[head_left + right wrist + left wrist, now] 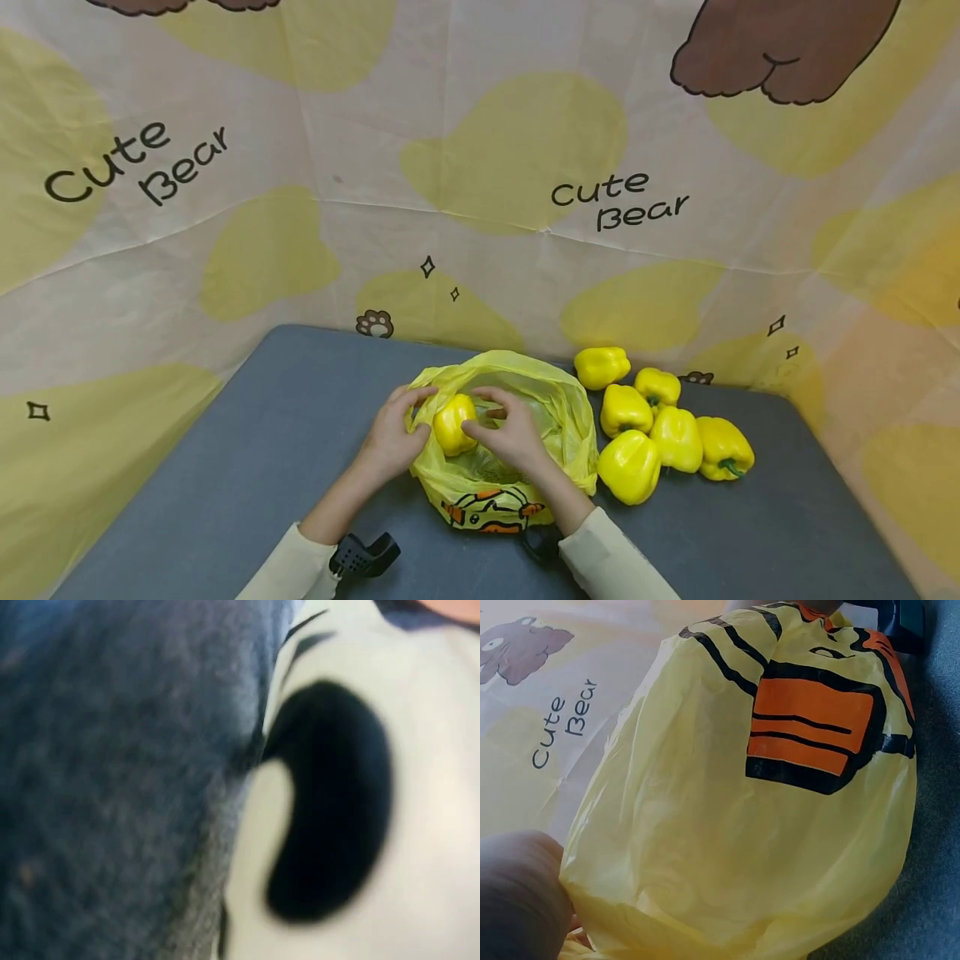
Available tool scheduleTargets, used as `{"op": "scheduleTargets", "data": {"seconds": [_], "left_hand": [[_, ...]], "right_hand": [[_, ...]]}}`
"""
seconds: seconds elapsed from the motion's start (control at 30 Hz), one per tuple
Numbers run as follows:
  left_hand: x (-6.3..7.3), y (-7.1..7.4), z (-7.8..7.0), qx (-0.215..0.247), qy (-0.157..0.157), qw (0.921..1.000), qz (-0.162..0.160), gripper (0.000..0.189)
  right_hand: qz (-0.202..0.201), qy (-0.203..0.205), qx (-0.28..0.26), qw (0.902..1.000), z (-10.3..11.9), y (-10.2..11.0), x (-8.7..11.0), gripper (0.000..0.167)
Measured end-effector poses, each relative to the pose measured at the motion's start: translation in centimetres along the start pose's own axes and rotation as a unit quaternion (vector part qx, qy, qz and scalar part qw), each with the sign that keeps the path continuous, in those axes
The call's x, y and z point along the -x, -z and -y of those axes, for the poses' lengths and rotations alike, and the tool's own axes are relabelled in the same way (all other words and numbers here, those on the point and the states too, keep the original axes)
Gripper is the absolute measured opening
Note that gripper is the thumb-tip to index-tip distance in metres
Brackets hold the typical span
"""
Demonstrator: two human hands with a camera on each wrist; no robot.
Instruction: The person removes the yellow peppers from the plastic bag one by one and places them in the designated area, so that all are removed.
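Note:
A yellow plastic bag (585, 450) with a printed cartoon stands on the table, its mouth spread upward. At the left side of that mouth sits a yellow bell pepper (453, 425). My left hand (393, 433) grips the bag's left rim between thumb and fingers, beside the pepper. Reaching over the near rim, my right hand (513, 429) holds the pepper's right side with thumb and fingertips. The left wrist view shows the bag's outer wall (682, 810) with an orange and black print. In the right wrist view, a blurred black print (334, 802) on the bag fills much of the frame.
Several yellow bell peppers (630, 467) lie grouped just right of the bag on the grey table (300, 417). A printed cloth (487, 167) hangs right behind the table's far edge. A black wrist device (365, 556) is on the left forearm.

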State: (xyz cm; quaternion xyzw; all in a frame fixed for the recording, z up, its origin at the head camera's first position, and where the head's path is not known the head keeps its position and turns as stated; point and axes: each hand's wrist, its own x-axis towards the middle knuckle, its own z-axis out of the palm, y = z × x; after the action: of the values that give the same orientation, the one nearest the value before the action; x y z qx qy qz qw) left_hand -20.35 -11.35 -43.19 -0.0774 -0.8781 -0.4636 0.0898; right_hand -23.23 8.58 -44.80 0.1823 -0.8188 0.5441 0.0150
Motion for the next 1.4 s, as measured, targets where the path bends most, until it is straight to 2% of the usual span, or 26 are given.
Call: {"op": "scheduleTargets", "data": {"seconds": [0.17, 0.33, 0.63, 1.4], "left_hand": [[0.0, 0.1, 0.0, 0.000, -0.001, 1.0000, 0.006, 0.049], [0.0, 0.2, -0.1, -0.002, 0.002, 1.0000, 0.008, 0.049], [0.0, 0.1, -0.1, 0.002, 0.003, 1.0000, 0.002, 0.048], [-0.1, 0.0, 0.2, 0.010, -0.006, 0.9999, -0.004, 0.049]], "right_hand": [[0.012, 0.007, 0.018, 0.9997, 0.1, -0.4, -0.2, 0.046], [0.024, -0.013, 0.036, 0.9990, 0.3, -0.7, -0.1, 0.050], [0.033, -0.008, 0.035, 0.9988, 0.5, -1.0, -0.2, 0.057], [0.044, -0.036, 0.051, 0.9971, 0.3, -1.4, -0.3, 0.069]]}}
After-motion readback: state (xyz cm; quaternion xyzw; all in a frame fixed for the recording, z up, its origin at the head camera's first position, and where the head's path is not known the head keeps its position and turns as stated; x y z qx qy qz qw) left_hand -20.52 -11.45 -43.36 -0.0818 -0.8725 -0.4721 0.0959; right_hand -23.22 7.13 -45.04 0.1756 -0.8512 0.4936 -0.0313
